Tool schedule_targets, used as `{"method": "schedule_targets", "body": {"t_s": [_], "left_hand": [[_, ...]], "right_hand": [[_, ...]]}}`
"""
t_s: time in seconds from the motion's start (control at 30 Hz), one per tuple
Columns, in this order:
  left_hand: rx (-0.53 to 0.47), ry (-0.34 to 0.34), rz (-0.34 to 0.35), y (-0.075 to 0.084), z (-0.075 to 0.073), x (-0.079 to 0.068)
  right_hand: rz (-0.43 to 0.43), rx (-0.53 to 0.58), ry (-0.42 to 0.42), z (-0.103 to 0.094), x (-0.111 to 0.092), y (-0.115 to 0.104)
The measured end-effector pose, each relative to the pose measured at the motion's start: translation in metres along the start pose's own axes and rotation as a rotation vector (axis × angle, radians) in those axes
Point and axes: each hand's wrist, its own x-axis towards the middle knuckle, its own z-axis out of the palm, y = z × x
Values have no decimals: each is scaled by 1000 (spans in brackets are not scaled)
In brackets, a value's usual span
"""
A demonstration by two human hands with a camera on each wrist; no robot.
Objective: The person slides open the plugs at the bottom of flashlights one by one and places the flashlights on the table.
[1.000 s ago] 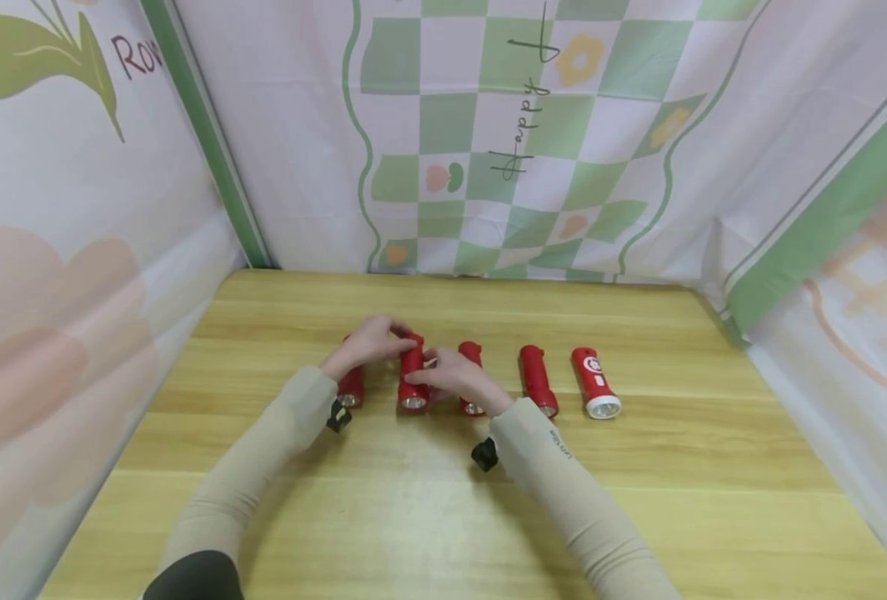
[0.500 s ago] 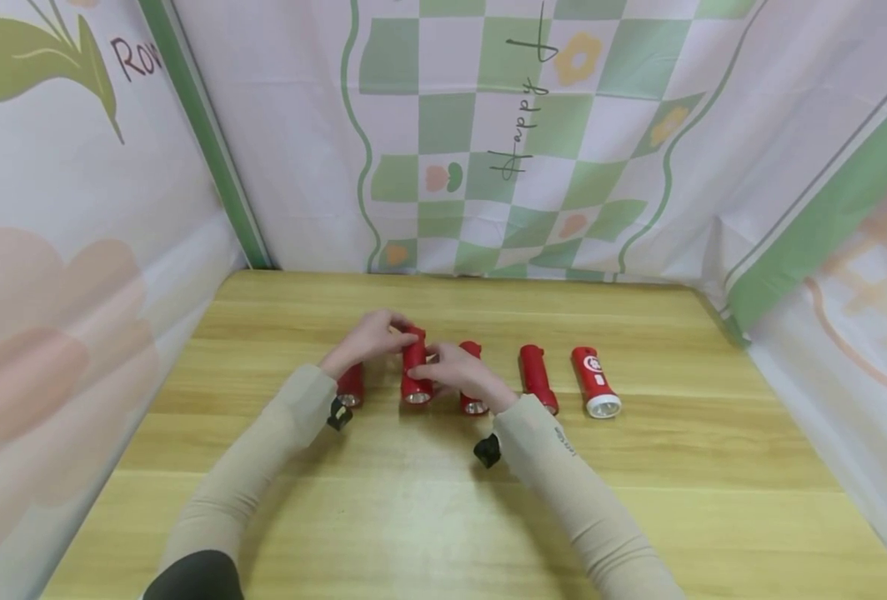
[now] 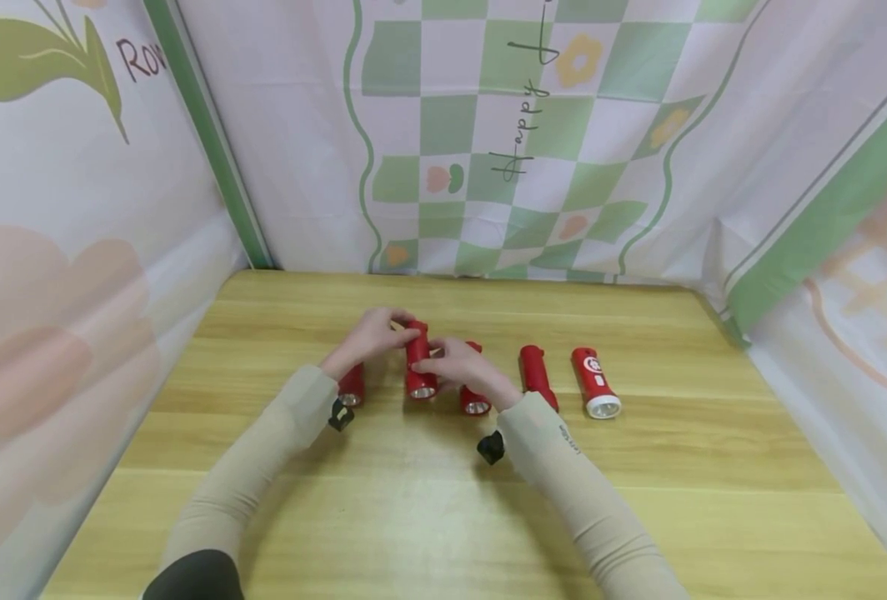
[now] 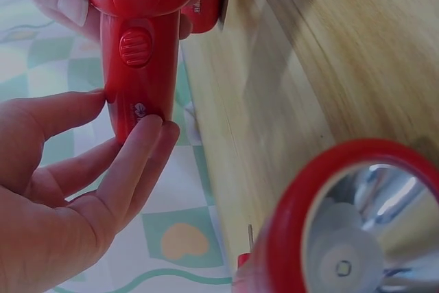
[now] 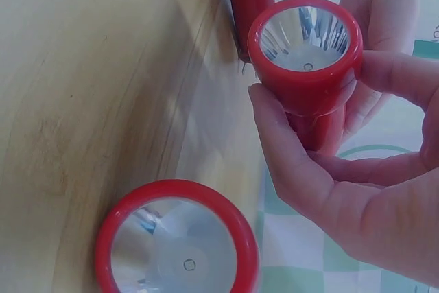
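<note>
Both hands hold one red flashlight [image 3: 417, 358], which is raised off the wooden table with its lens facing the person. My left hand [image 3: 372, 335] pinches the tail end between thumb and fingers. Nearer the lens, my right hand [image 3: 464, 367] grips the flashlight's head. In the left wrist view the ribbed switch [image 4: 136, 47] and a small white mark show on the barrel. The right wrist view looks into the silvery reflector [image 5: 306, 39]. Another red flashlight [image 3: 351, 387] lies below the left wrist, and one more [image 3: 476, 404] lies partly hidden behind the right hand.
Farther right on the table [image 3: 413, 517] lie a red flashlight [image 3: 535, 371] and a red one with a white head [image 3: 590, 375]. Printed cloth [image 3: 451, 125] hangs behind the table and along both sides.
The held flashlight has risen from the table and shifted slightly right and away from the person. Both hands moved with it; the other flashlights stayed put.
</note>
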Motion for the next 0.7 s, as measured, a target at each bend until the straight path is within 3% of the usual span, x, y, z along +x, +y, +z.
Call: {"method": "schedule_targets", "body": {"t_s": [0.7], "left_hand": [[-24,25,44,1,-1,-1]], "right_hand": [[-15,15,23,-4,-1,1]]}}
